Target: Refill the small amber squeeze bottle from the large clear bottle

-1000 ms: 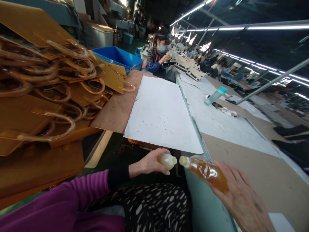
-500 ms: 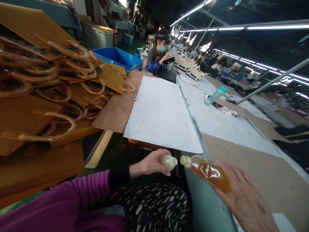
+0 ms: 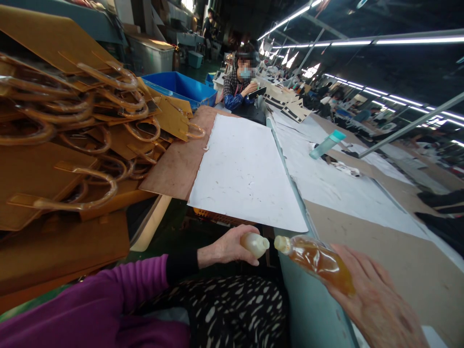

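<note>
A small whitish bottle [image 3: 255, 244] with an uncapped neck is gripped by my left hand [image 3: 232, 246], its mouth pointing right. My right hand [image 3: 369, 290] is wrapped round a larger clear plastic bottle [image 3: 319, 261] of amber liquid, tilted with its open neck to the left. The two mouths face each other across a narrow gap and do not touch. Both bottles are above my lap and the table's near edge. The palm hides part of each bottle.
Brown bag pieces with plastic-wrapped handles [image 3: 90, 188] are heaped at left. White paper [image 3: 246, 169] covers a board ahead. A blue bin [image 3: 177, 89] stands behind it, beside a seated co-worker [image 3: 241, 87] holding a black piece. On the right table lies a teal-capped bottle [image 3: 326, 145].
Both hands and bottles appear slightly further right and lower, along with the whole scene, as the view shifts a little. The co-worker's black piece has tilted. Both grips stay the same.
</note>
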`<state>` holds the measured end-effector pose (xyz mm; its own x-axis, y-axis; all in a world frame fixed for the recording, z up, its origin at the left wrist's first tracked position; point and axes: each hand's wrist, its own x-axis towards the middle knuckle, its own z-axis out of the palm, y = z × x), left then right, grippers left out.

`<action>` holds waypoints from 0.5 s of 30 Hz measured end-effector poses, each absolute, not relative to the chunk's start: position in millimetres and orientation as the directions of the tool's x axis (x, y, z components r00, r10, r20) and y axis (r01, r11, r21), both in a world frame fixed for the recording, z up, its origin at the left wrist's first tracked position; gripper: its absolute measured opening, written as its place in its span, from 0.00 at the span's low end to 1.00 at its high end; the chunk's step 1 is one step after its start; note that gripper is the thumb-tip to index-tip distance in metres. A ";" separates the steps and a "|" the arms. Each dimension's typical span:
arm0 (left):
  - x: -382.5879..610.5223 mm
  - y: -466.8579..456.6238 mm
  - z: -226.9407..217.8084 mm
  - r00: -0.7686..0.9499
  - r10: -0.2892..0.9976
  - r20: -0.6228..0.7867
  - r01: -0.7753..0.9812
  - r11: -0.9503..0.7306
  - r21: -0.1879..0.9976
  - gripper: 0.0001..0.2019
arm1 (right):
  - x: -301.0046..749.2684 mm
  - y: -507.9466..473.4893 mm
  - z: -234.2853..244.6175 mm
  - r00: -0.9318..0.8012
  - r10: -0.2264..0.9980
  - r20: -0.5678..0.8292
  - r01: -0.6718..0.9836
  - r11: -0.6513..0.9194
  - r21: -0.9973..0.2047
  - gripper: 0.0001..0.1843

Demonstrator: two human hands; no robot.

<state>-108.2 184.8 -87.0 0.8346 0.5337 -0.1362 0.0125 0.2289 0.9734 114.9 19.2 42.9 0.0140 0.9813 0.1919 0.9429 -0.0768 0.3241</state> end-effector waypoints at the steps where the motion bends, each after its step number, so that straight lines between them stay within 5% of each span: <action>1: -108.0 184.7 -87.4 0.835 0.534 -0.135 0.014 0.225 0.974 0.36 | 114.5 19.2 43.1 0.016 0.980 0.197 0.944 -0.080 0.320 0.38; 15: -106.9 184.0 -89.1 0.833 0.537 -0.136 0.014 0.225 0.974 0.35 | 110.2 21.6 46.1 -0.013 0.976 0.218 0.940 -0.062 0.335 0.35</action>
<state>-106.9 184.0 -89.1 0.8328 0.5365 -0.1360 0.0143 0.2247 0.9743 110.2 21.6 46.1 -0.0134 0.9758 0.2183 0.9402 -0.0620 0.3349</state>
